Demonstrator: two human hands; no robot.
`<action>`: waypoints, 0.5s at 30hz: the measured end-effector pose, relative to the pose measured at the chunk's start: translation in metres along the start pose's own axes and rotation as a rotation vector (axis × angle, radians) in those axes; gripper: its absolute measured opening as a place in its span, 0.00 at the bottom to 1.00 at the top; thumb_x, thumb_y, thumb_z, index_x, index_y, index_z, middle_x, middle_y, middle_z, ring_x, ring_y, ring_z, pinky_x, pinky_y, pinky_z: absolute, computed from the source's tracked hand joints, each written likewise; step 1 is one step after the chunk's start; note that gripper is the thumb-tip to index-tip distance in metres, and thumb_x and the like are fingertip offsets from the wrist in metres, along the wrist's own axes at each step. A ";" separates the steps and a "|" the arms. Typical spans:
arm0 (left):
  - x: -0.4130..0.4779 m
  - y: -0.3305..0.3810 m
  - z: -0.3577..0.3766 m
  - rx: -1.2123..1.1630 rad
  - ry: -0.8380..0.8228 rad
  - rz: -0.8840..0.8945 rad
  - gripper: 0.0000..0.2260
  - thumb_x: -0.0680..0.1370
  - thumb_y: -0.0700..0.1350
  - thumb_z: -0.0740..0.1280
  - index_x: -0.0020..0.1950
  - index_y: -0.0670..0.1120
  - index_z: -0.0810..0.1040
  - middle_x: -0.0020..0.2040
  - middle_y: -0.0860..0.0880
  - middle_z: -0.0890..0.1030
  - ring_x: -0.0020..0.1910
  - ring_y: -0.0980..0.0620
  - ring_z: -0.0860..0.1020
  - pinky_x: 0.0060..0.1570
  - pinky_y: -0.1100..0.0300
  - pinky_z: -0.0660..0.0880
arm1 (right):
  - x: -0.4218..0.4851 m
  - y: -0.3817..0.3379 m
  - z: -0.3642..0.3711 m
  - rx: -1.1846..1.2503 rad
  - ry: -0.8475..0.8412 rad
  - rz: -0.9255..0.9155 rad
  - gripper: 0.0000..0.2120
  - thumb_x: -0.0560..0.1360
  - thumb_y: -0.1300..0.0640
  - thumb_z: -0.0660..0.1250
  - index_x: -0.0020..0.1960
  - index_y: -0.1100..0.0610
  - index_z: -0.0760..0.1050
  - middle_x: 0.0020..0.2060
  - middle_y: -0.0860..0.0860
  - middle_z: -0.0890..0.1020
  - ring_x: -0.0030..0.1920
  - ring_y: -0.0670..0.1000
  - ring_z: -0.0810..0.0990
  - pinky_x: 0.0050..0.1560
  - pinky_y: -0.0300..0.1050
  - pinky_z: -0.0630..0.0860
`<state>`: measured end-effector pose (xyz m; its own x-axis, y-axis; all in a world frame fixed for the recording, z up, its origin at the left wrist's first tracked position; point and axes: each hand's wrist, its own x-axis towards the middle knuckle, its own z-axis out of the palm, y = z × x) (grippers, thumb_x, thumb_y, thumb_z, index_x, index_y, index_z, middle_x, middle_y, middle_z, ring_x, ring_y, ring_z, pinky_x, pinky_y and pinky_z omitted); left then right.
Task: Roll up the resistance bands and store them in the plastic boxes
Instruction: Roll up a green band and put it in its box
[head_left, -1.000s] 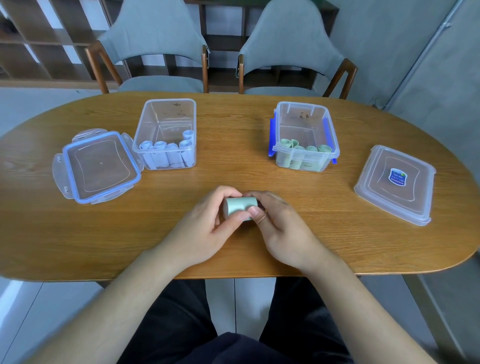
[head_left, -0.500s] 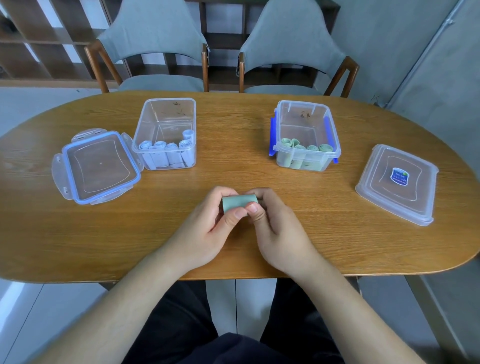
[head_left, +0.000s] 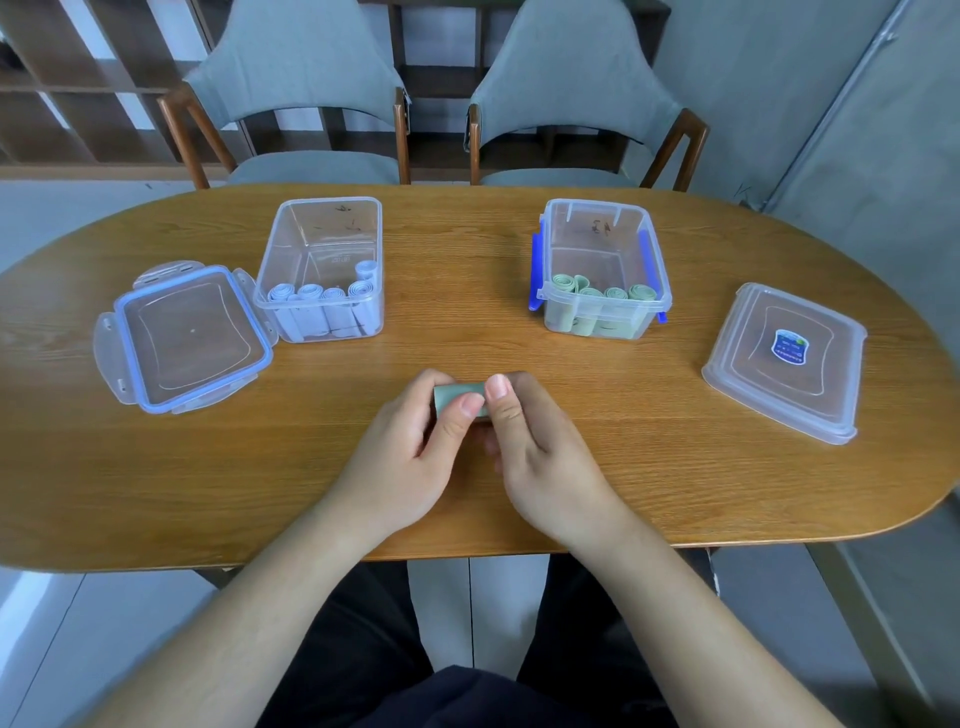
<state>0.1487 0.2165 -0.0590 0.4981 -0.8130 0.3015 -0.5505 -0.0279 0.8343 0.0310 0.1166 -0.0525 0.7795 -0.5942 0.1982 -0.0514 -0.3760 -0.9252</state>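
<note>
At mid-table (head_left: 208, 493), through the head camera, I see both hands holding one small rolled green band (head_left: 457, 392). The left hand (head_left: 410, 457) curls round its left end, and the right hand (head_left: 540, 457) pinches its right end, thumbs on top. I judge the band light, soft and springy, so grip across the coil or it may unwind. The green-roll box (head_left: 597, 228) stands open, beyond and to the right.

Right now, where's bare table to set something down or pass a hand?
Free: oval wooden table between the clear plastic box of pale blue rolls and the blue-latched clear box of green rolls; also near edge outside each forearm. Crowded: blue-rimmed lid against the first box; left hand and right hand gripping the rolled green band.
</note>
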 end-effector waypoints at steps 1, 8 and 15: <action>0.001 0.000 0.001 0.004 0.016 -0.004 0.14 0.83 0.55 0.58 0.48 0.47 0.75 0.42 0.55 0.80 0.42 0.55 0.78 0.40 0.65 0.72 | 0.001 0.000 -0.001 0.050 -0.019 0.008 0.15 0.82 0.44 0.54 0.49 0.53 0.73 0.35 0.38 0.78 0.37 0.42 0.77 0.41 0.34 0.70; 0.012 0.001 0.006 0.040 0.017 -0.002 0.17 0.82 0.58 0.56 0.44 0.48 0.73 0.36 0.53 0.79 0.37 0.53 0.77 0.39 0.57 0.73 | 0.003 0.004 0.003 0.251 0.062 0.116 0.11 0.83 0.50 0.59 0.54 0.56 0.75 0.35 0.45 0.77 0.33 0.44 0.74 0.37 0.43 0.71; 0.018 0.009 0.024 -0.137 0.063 -0.036 0.14 0.82 0.55 0.58 0.48 0.46 0.74 0.38 0.58 0.78 0.37 0.59 0.75 0.41 0.64 0.70 | 0.010 0.005 -0.001 0.323 0.198 0.065 0.10 0.80 0.51 0.62 0.51 0.59 0.75 0.33 0.43 0.78 0.35 0.44 0.75 0.39 0.41 0.70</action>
<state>0.1365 0.1879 -0.0567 0.5592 -0.7750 0.2945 -0.4370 0.0263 0.8991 0.0377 0.1080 -0.0543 0.6439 -0.7471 0.1651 0.1271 -0.1084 -0.9859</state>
